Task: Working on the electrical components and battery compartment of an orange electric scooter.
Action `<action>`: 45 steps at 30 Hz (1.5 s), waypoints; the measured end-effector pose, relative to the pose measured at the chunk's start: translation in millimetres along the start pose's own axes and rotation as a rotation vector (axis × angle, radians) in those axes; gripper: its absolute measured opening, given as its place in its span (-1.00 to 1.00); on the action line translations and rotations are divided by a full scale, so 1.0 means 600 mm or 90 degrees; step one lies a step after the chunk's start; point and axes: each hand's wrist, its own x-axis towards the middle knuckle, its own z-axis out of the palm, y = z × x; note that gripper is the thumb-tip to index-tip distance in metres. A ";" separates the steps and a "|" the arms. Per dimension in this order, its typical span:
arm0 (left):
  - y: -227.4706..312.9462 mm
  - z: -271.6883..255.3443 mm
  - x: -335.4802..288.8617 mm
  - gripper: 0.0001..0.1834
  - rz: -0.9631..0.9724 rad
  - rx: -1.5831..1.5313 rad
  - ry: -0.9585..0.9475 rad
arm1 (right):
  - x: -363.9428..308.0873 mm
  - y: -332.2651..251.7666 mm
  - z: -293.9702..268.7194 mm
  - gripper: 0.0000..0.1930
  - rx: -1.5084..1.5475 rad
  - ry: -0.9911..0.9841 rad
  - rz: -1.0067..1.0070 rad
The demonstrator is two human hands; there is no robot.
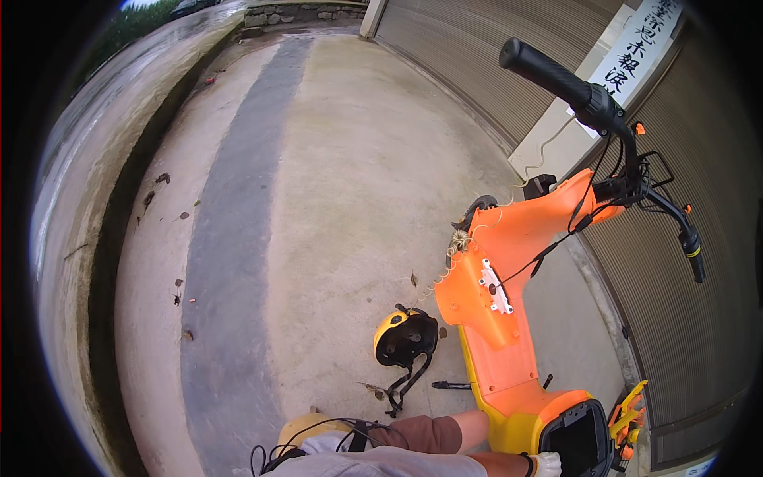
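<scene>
An orange and yellow electric scooter (509,366) stands to my right, with black handlebars at its far end. At its near end is a black open compartment (574,433) under the seat area. My right hand (547,464), in a white glove with a dark band at the wrist, is at the left rim of this compartment. Its fingers are cut off by the lower edge, so its grip cannot be made out. On the front body sits a white bracket (495,288) with a black cable running up toward the handlebars. My left hand is out of view.
A yellow and black helmet (405,338) lies upturned on the concrete, its strap trailing. Yellow and orange parts (626,421) are right of the compartment. Brown roller shutters (683,262) line the right side; a low kerb (111,278) runs along the left. A coiled pale cord (459,241) hangs beside the scooter.
</scene>
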 end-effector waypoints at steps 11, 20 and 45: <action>-0.005 0.010 0.006 -0.37 -0.002 -0.061 -0.005 | 0.017 -0.017 -0.004 -0.65 -0.171 -0.074 0.025; -0.007 -0.008 0.013 -0.51 -0.020 -0.069 0.025 | 0.029 -0.013 0.016 -0.70 -0.089 -0.038 0.233; 0.004 -0.020 0.061 -0.45 0.053 -0.026 -0.050 | -0.106 -0.090 0.039 -0.65 1.107 0.058 0.559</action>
